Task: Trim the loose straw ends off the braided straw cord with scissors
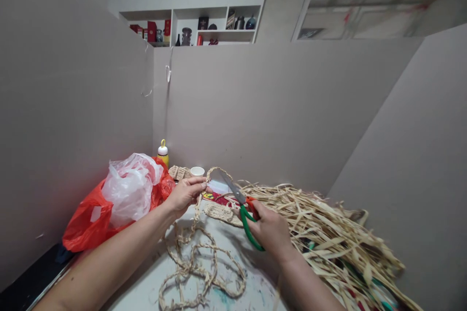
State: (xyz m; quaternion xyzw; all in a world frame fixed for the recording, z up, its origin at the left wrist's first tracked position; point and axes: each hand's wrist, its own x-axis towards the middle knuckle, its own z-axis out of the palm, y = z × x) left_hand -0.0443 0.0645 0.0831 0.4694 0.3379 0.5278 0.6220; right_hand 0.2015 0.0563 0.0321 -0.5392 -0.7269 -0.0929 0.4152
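A long braided straw rope lies in loose loops on the white table. My left hand pinches the rope near its upper part, which arches over to the right. In my right hand is a pair of scissors with one green and one orange handle. Their blades point up and left, close to the arching end of the rope; whether they touch it I cannot tell. A woven straw sole lies flat behind the rope, between my hands.
A heap of dry straw strips covers the table's right side. Red and white plastic bags bulge at the left. Farther back stand a yellow bottle, a white cup and a woven straw piece. Grey partitions enclose the table.
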